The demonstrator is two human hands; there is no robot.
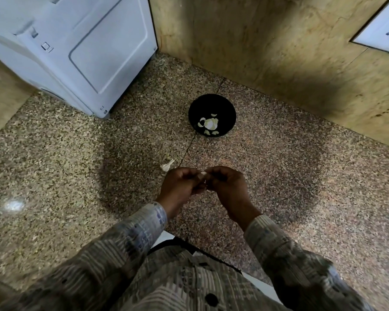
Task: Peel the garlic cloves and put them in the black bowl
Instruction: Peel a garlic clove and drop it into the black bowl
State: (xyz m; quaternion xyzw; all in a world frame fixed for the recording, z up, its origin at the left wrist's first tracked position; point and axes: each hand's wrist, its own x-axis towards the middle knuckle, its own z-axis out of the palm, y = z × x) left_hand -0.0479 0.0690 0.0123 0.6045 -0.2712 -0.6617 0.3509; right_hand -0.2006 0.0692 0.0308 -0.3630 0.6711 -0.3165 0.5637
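Granite counter [279, 176]: hands [203, 182] pinch garlic clove [203, 173]

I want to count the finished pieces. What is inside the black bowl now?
Inside the black bowl lies a pale heap of garlic, with several loose cloves around it. Whatever is under the heap is covered, so an exact count is not possible.

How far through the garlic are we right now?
Done: several pale cloves lie in the black bowl. In hand: the left hand and right hand pinch one clove between them. Left: a garlic piece on the counter.
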